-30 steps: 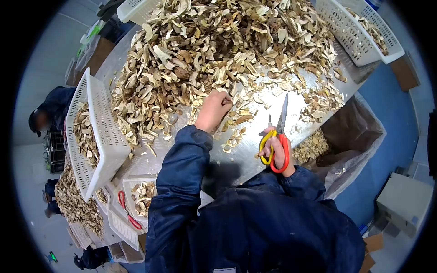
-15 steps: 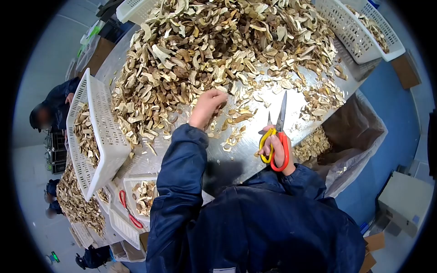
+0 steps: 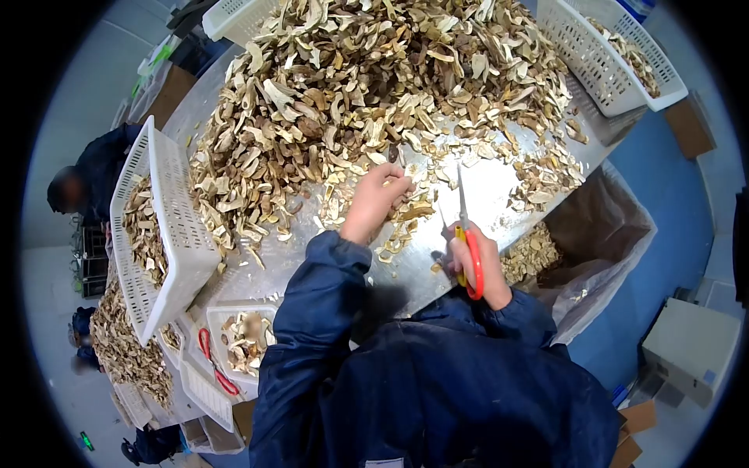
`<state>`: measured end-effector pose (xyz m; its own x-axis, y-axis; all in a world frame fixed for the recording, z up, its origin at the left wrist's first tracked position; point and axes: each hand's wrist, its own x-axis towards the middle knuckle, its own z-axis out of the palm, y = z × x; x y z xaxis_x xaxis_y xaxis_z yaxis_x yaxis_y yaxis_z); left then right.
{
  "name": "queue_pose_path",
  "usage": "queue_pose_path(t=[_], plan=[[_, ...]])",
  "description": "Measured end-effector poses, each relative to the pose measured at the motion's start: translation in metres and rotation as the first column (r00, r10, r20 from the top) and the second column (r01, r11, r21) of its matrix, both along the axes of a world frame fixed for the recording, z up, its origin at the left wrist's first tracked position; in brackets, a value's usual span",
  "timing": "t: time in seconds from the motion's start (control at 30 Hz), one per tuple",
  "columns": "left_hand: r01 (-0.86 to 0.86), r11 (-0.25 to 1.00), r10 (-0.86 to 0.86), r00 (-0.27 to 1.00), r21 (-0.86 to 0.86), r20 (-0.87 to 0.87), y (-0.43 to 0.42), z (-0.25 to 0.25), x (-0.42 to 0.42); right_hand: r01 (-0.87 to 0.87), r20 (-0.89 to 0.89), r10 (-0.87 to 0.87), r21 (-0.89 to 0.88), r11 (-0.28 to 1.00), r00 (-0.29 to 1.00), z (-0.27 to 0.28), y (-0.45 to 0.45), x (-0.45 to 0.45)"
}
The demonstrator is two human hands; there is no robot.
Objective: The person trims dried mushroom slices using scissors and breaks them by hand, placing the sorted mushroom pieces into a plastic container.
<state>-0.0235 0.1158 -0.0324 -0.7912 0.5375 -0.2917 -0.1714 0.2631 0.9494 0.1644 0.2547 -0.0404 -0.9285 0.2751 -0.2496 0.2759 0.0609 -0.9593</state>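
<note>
My left hand [image 3: 380, 201] is over the near edge of a large heap of dried mushroom slices [image 3: 328, 101], on the metal table. Its fingers are bent together, and whatever may be between them is too small to make out. In my right hand [image 3: 488, 267] is a pair of scissors [image 3: 463, 204] with red and yellow handles. The blades point away from me and stand apart. Loose mushroom slices [image 3: 413, 212] and crumbs lie between the two hands.
A white perforated basket [image 3: 183, 210] of slices stands at the left, another basket [image 3: 601, 66] at the far right. A small tray [image 3: 222, 312] and red-handled scissors [image 3: 214, 360] lie near my left sleeve. Below the right table edge hangs a lined bin [image 3: 616, 249]. Co-workers are at far left.
My left hand has moved slightly right and toward me, its fingers now reaching forward. My right hand has turned the scissors more edge-on, and the blades have shifted left.
</note>
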Motion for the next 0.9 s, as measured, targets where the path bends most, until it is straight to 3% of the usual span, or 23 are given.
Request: queue_pose_path(t=[0.07, 0.23, 0.33, 0.53, 0.57, 0.67, 0.73, 0.8, 0.9], plan=[[-0.070, 0.990, 0.041, 0.973, 0.121, 0.227, -0.007, 0.025, 0.011, -0.137, 0.088, 0.108, 0.463, 0.876, 0.990, 0.032, 0.003, 0.001], [0.057, 0.968, -0.107, 0.974, 0.243, 0.199, -0.015, 0.050, 0.026, -0.175, 0.048, 0.176, 0.531, 0.829, 0.983, 0.047, 0.001, 0.004], [0.097, 0.967, -0.152, 0.961, 0.235, 0.231, -0.016, 0.051, 0.034, -0.184, 0.034, 0.194, 0.504, 0.844, 0.980, 0.050, -0.004, 0.004], [0.149, 0.977, -0.183, 0.952, 0.150, 0.244, -0.025, 0.041, 0.033, -0.279, 0.185, 0.213, 0.517, 0.809, 0.959, 0.038, -0.007, 0.006], [0.164, 0.979, -0.190, 0.946, 0.118, 0.264, -0.028, 0.041, 0.030, -0.246, 0.132, 0.207, 0.505, 0.828, 0.969, 0.036, -0.008, 0.006], [0.123, 0.910, -0.308, 0.839, 0.395, 0.449, -0.042, 0.028, 0.019, -0.156, 0.021, 0.163, 0.438, 0.885, 0.986, 0.027, -0.008, 0.004], [-0.029, 0.882, -0.247, 0.821, 0.471, 0.514, -0.047, 0.015, 0.006, -0.103, 0.017, 0.104, 0.370, 0.923, 0.994, 0.015, -0.001, 0.000], [-0.207, 0.853, -0.122, 0.813, 0.478, 0.569, -0.044, 0.009, -0.005, -0.002, -0.090, 0.008, 0.067, 0.998, 0.996, -0.010, 0.004, 0.001], [-0.069, 0.984, 0.015, 0.951, 0.165, 0.309, -0.029, 0.015, -0.021, 0.002, -0.197, -0.063, -0.295, 0.956, 0.978, -0.016, 0.011, -0.003]])
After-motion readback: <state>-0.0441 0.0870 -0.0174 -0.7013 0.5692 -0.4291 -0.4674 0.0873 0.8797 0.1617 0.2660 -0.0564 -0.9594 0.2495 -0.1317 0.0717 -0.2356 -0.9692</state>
